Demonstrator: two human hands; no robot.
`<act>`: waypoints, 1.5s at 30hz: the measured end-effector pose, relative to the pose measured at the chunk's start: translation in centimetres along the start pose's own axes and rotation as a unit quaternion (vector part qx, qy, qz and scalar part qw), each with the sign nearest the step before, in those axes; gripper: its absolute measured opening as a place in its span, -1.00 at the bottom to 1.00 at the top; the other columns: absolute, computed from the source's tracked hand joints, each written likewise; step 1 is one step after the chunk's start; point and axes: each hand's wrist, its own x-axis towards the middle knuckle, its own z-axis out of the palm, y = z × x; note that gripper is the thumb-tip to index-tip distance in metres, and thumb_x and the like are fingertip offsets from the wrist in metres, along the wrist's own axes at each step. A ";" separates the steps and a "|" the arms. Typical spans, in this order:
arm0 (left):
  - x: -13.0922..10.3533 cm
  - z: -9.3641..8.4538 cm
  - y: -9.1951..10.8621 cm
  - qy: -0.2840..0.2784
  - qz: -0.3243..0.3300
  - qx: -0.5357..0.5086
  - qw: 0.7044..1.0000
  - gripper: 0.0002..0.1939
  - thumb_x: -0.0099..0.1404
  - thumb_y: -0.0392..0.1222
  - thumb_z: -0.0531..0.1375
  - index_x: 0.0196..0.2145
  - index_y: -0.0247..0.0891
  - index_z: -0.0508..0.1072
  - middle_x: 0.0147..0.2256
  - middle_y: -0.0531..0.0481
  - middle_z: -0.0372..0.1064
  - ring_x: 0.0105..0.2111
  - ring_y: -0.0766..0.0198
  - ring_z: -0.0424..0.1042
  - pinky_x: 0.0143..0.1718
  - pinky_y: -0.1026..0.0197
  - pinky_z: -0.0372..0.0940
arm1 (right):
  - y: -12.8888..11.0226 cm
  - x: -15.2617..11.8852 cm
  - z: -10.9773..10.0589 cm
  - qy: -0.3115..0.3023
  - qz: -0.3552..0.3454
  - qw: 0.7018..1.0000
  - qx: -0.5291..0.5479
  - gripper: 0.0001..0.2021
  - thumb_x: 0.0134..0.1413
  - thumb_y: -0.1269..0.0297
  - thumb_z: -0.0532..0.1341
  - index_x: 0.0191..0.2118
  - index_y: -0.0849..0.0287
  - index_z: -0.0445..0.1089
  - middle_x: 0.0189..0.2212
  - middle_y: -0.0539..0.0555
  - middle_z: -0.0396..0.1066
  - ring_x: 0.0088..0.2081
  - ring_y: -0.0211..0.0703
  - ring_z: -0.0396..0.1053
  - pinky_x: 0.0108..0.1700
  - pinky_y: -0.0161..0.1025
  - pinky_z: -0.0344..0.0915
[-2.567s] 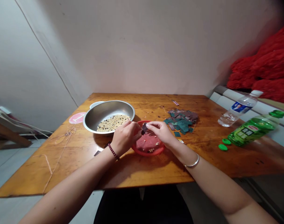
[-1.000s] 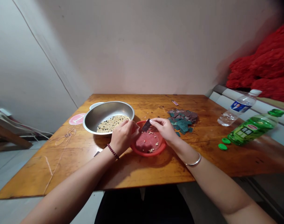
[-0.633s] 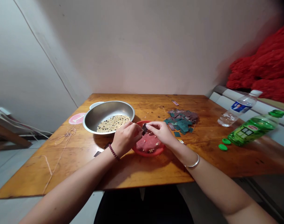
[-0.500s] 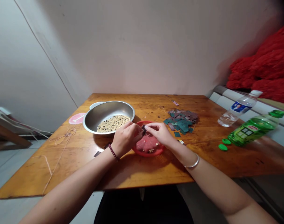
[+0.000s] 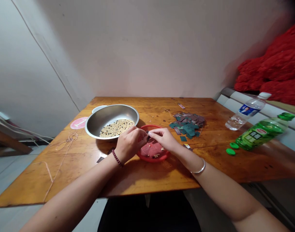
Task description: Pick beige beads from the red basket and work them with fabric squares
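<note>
Over the red plastic basket (image 5: 154,160), my left hand (image 5: 130,141) and my right hand (image 5: 164,138) meet fingertip to fingertip. Between them they pinch a small dark flat piece (image 5: 148,132), partly covered by the fingers. It resembles the pieces in the pile to the right. Inside the basket lie several pale round beads (image 5: 156,155). A wide metal bowl (image 5: 89,131) stands just left of the basket, holding many pale beads (image 5: 117,128) with dark ones among them.
A pile of dark green and brown square pieces (image 5: 188,125) lies right of the basket. Farther right are a clear bottle (image 5: 245,111), a green bottle (image 5: 263,132) and green caps (image 5: 230,151). Loose string (image 5: 55,175) and a pink round disc (image 5: 78,123) lie at the left.
Both hands stay together above the basket, with small finger shifts around the dark piece. The whole view has moved slightly; the other things remain in place.
</note>
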 end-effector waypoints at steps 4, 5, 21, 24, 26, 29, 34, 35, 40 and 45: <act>-0.1 0.0 -0.1 -0.003 -0.005 -0.003 1.000 -0.93 0.20 -0.21 0.18 -0.36 -0.24 0.35 -0.44 0.05 0.37 -0.43 0.39 0.33 -0.41 0.34 0.26 | 0.3 0.0 0.1 0.012 -0.003 1.000 -0.005 -0.73 0.01 0.12 0.18 -0.39 0.23 0.51 -0.44 0.09 0.51 -0.39 -0.15 0.44 -0.33 -0.26 0.36; -0.1 0.0 -0.1 -0.004 -0.007 -0.003 1.000 -0.93 0.20 -0.21 0.18 -0.36 -0.24 0.35 -0.44 0.05 0.36 -0.43 0.39 0.33 -0.41 0.34 0.26 | 0.3 0.1 0.1 0.019 -0.005 1.000 -0.007 -0.73 0.01 0.13 0.18 -0.37 0.23 0.51 -0.43 0.09 0.51 -0.38 -0.15 0.44 -0.34 -0.26 0.36; -0.2 0.5 -0.6 -0.019 -0.056 0.057 0.997 -0.88 0.19 -0.15 0.18 -0.40 -0.24 0.36 -0.47 0.04 0.36 -0.45 0.37 0.34 -0.47 0.34 0.24 | 0.2 0.5 -0.9 0.153 -0.024 0.986 0.069 -0.72 -0.06 0.09 0.24 -0.38 0.23 0.51 -0.41 0.10 0.52 -0.38 -0.11 0.45 -0.24 -0.17 0.38; -0.3 0.5 -0.7 -0.018 -0.054 0.055 0.997 -0.88 0.19 -0.15 0.18 -0.41 -0.24 0.35 -0.46 0.04 0.37 -0.45 0.37 0.34 -0.46 0.34 0.24 | 0.3 0.6 -1.0 0.166 -0.029 0.984 0.064 -0.71 -0.05 0.09 0.23 -0.36 0.24 0.51 -0.38 0.12 0.52 -0.33 -0.09 0.46 -0.21 -0.16 0.37; -0.2 0.5 -0.7 -0.012 -0.046 0.051 0.998 -0.88 0.19 -0.16 0.18 -0.42 -0.25 0.34 -0.46 0.05 0.37 -0.44 0.37 0.34 -0.45 0.34 0.24 | 0.4 0.6 -1.1 0.173 -0.037 0.983 0.052 -0.71 -0.04 0.10 0.23 -0.34 0.24 0.51 -0.35 0.13 0.52 -0.29 -0.07 0.46 -0.18 -0.16 0.36; -0.1 0.3 -0.5 0.003 -0.034 0.041 0.999 -0.89 0.19 -0.18 0.19 -0.41 -0.25 0.33 -0.46 0.06 0.38 -0.45 0.38 0.34 -0.45 0.33 0.23 | 0.8 0.8 -1.3 0.195 -0.048 0.979 0.023 -0.74 -0.02 0.13 0.21 -0.34 0.23 0.51 -0.33 0.13 0.53 -0.26 -0.08 0.46 -0.15 -0.17 0.35; 0.0 0.1 -0.3 0.009 -0.011 0.013 1.000 -0.93 0.19 -0.23 0.19 -0.39 -0.24 0.34 -0.44 0.07 0.40 -0.43 0.38 0.34 -0.42 0.34 0.25 | 1.1 0.8 -1.0 0.147 -0.020 0.989 0.004 -0.72 -0.01 0.13 0.20 -0.34 0.25 0.51 -0.36 0.14 0.52 -0.32 -0.08 0.46 -0.23 -0.18 0.36; -0.1 0.1 -0.3 0.005 -0.011 0.013 1.000 -0.93 0.19 -0.23 0.19 -0.38 -0.24 0.34 -0.44 0.07 0.40 -0.43 0.38 0.34 -0.42 0.34 0.25 | 1.1 0.7 -0.8 0.127 -0.009 0.992 0.008 -0.70 -0.01 0.12 0.20 -0.32 0.26 0.51 -0.37 0.15 0.52 -0.34 -0.09 0.46 -0.26 -0.18 0.36; -0.1 0.1 -0.1 -0.004 -0.014 0.019 1.000 -0.92 0.20 -0.20 0.18 -0.36 -0.25 0.36 -0.45 0.04 0.37 -0.42 0.37 0.34 -0.42 0.33 0.27 | 0.7 0.2 0.1 0.055 0.007 0.998 -0.008 -0.70 -0.01 0.10 0.20 -0.33 0.25 0.51 -0.39 0.11 0.52 -0.37 -0.13 0.45 -0.33 -0.23 0.36; 0.1 -0.1 0.2 0.000 0.002 0.014 1.000 -0.94 0.21 -0.22 0.17 -0.36 -0.23 0.36 -0.46 0.05 0.37 -0.44 0.37 0.34 -0.42 0.33 0.26 | 0.4 0.0 0.3 0.016 0.005 1.000 -0.015 -0.74 0.01 0.14 0.17 -0.38 0.21 0.50 -0.41 0.08 0.51 -0.37 -0.16 0.44 -0.33 -0.27 0.36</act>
